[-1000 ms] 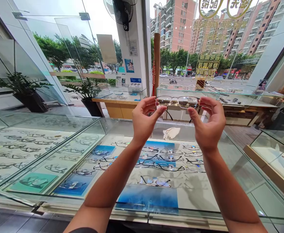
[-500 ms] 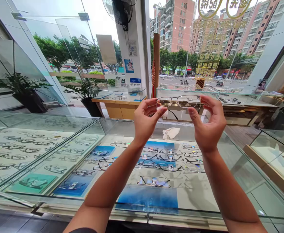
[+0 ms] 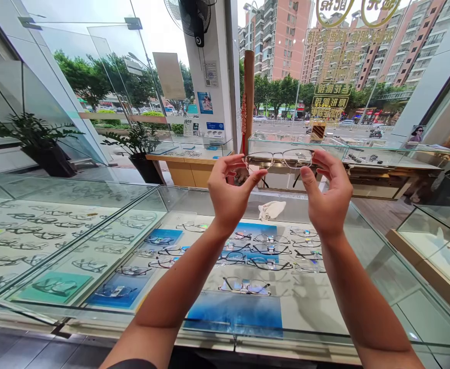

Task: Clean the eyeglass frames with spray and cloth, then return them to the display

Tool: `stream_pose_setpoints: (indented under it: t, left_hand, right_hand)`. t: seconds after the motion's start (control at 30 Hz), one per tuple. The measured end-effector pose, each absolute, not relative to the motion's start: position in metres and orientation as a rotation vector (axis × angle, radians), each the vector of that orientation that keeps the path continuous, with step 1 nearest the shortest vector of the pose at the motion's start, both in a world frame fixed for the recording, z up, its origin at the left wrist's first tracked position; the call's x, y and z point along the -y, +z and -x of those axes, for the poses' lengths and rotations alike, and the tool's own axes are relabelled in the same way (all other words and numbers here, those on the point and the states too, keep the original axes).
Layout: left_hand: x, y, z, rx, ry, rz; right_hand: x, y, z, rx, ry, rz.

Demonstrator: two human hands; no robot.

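Note:
A thin metal-framed pair of glasses (image 3: pixel 281 159) with clear lenses is held up in front of me, above the glass display counter (image 3: pixel 367 256). My left hand (image 3: pixel 230 192) pinches the left end of the frame between thumb and fingers. My right hand (image 3: pixel 327 195) pinches the right end the same way. The dark temple arms hang down behind the lenses. A crumpled white cloth (image 3: pixel 271 210) lies on the counter top just below my hands.
Several pairs of glasses lie in rows inside the counter (image 3: pixel 263 256) and in the case to the left (image 3: pixel 36 230). More glass cases stand beyond (image 3: pixel 298 141). Potted plants (image 3: pixel 36 138) and a wall fan (image 3: pixel 192 18) are by the shop window.
Both hands and the glasses have shifted slightly left, and the frame has tilted a little. The grip is unchanged.

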State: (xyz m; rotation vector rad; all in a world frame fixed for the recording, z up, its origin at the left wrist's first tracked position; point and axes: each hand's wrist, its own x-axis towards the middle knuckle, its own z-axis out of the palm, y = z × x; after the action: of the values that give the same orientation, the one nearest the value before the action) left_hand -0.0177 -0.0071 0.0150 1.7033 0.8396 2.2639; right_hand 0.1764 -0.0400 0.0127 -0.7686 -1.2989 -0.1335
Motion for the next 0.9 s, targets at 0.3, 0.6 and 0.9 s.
stream_pose_setpoints:
  t: [0.3,0.6,0.9]
  left_hand:
    - [0.012,0.016,0.023,-0.927,2.438,-1.838]
    - [0.014,0.02,0.028,-0.955,2.464,-1.911]
    - [0.013,0.022,0.031,-0.919,2.451,-1.92]
  right_hand:
    - [0.03,0.008,-0.177,1.313,0.111,0.757]
    - [0.026,0.004,-0.177,1.328,0.215,0.744]
    - [0.027,0.005,-0.173,1.302,0.206,0.726]
